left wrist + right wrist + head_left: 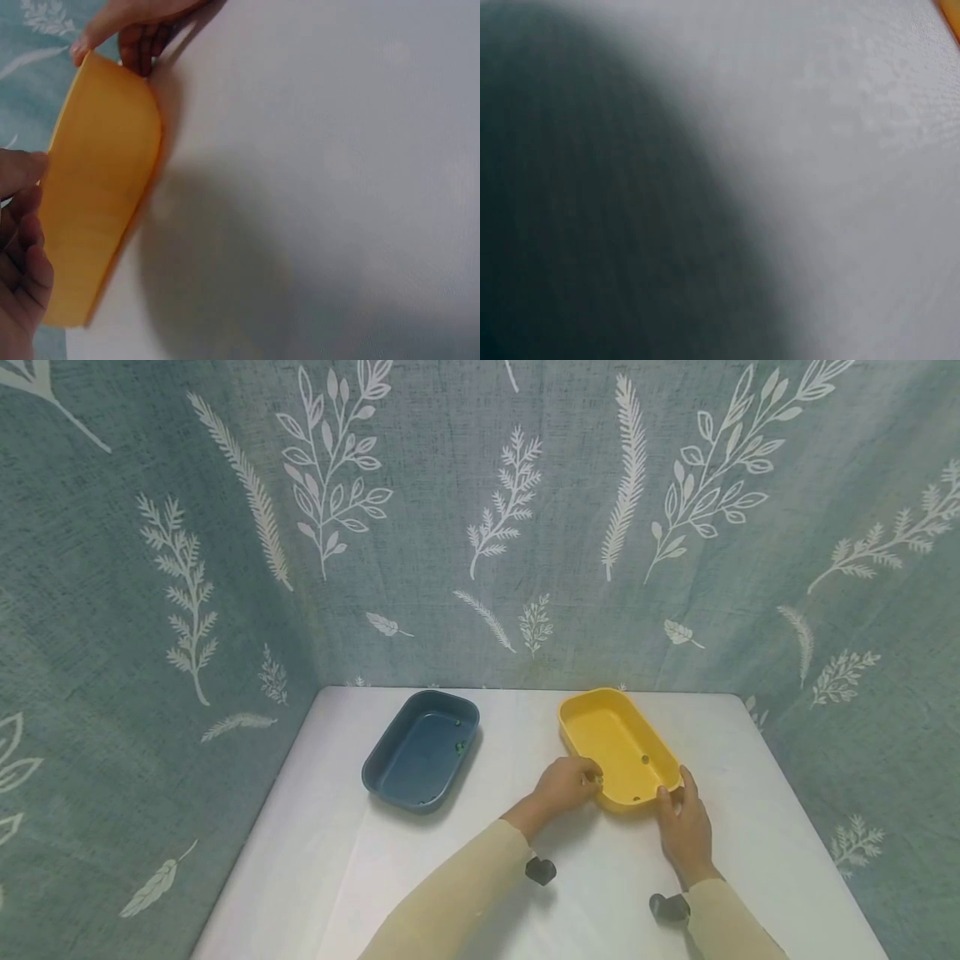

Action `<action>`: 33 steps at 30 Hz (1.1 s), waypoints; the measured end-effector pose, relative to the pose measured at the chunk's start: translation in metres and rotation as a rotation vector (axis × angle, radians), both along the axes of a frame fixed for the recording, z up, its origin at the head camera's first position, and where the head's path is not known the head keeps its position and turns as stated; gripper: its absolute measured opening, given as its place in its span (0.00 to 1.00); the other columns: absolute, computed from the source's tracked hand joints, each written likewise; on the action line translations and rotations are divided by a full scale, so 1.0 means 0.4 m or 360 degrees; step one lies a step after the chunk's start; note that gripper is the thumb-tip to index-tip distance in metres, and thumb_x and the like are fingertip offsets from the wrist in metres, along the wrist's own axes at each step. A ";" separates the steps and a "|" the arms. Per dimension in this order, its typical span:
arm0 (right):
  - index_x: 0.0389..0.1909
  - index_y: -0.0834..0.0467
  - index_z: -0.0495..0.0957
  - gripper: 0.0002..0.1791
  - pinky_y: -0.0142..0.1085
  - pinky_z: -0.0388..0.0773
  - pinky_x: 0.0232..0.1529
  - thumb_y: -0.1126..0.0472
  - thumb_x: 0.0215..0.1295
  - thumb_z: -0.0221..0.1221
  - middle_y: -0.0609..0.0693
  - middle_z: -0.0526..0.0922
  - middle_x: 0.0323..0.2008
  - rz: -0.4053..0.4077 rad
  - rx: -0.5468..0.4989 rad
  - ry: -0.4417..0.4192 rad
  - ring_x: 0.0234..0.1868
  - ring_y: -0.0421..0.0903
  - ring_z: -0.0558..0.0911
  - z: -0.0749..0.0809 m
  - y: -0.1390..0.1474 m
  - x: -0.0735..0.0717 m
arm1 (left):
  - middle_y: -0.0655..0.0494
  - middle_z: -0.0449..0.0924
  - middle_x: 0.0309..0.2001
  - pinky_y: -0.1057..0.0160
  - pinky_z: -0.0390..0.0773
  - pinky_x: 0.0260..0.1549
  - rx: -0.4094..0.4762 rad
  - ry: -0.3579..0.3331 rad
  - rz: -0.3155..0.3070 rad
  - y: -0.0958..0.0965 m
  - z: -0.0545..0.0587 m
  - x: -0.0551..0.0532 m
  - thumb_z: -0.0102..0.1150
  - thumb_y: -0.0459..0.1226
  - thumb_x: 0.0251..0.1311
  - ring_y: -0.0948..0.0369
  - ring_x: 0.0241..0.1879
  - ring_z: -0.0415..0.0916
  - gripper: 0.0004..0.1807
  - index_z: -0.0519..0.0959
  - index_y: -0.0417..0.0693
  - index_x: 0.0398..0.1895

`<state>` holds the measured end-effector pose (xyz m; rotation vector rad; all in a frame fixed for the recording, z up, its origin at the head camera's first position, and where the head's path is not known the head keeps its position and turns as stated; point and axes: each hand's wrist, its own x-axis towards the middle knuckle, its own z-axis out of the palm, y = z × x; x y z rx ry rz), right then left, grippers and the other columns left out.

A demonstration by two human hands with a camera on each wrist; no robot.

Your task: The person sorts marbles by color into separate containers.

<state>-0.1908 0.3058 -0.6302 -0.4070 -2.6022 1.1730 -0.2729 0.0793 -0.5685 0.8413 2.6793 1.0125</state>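
Observation:
A yellow tray with rounded corners stands at the right of the table, a few small round green pieces inside it. Over its near left rim reaches my left hand, fingers curled and fingertips pinching a small green piece. In the left wrist view the left thumb lies right at the tray's rim. My right hand grips the near right corner of the tray, thumb on the rim and fingers along the outer side. The right wrist view catches only the tray's edge beside a dark blur.
A dark blue tray stands to the left, with several small green pieces along its right side. Both trays are on a white table. Green-blue leaf-patterned cloth hangs behind the table and at both sides.

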 end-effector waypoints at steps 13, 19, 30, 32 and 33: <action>0.78 0.49 0.41 0.37 0.64 0.59 0.61 0.42 0.75 0.42 0.69 0.68 0.63 -0.0009 0.0020 0.0019 0.62 0.69 0.67 0.001 0.000 -0.003 | 0.68 0.81 0.34 0.72 0.75 0.36 -0.0090 0.0019 0.0007 0.009 0.005 0.007 0.64 0.45 0.62 0.71 0.33 0.74 0.13 0.85 0.51 0.45; 0.78 0.49 0.40 0.37 0.64 0.57 0.62 0.41 0.75 0.41 0.69 0.65 0.65 -0.0009 0.0003 -0.0024 0.64 0.69 0.64 0.006 -0.004 -0.002 | 0.68 0.81 0.35 0.71 0.75 0.40 -0.0098 -0.0002 0.0004 0.006 0.006 0.008 0.65 0.45 0.61 0.71 0.34 0.74 0.13 0.85 0.51 0.45; 0.78 0.49 0.42 0.37 0.64 0.59 0.62 0.42 0.75 0.43 0.68 0.67 0.64 0.0002 0.0007 0.0037 0.63 0.69 0.66 -0.009 -0.004 -0.002 | 0.70 0.80 0.33 0.73 0.74 0.34 -0.0036 0.0047 0.0026 -0.045 -0.004 0.013 0.63 0.41 0.62 0.71 0.32 0.73 0.09 0.85 0.54 0.43; 0.78 0.49 0.42 0.37 0.64 0.59 0.61 0.42 0.75 0.43 0.69 0.68 0.63 -0.0005 -0.0004 0.0040 0.62 0.70 0.66 -0.009 0.001 -0.002 | 0.70 0.79 0.33 0.73 0.74 0.32 -0.0038 0.0039 0.0041 -0.058 -0.003 0.013 0.63 0.41 0.62 0.72 0.31 0.72 0.08 0.85 0.55 0.43; 0.78 0.48 0.42 0.38 0.65 0.59 0.61 0.41 0.75 0.43 0.69 0.67 0.64 -0.0010 -0.0009 0.0039 0.62 0.70 0.66 -0.009 0.004 -0.001 | 0.70 0.79 0.34 0.73 0.74 0.32 -0.0036 0.0041 0.0045 -0.065 -0.002 0.012 0.63 0.41 0.62 0.72 0.31 0.72 0.08 0.85 0.55 0.43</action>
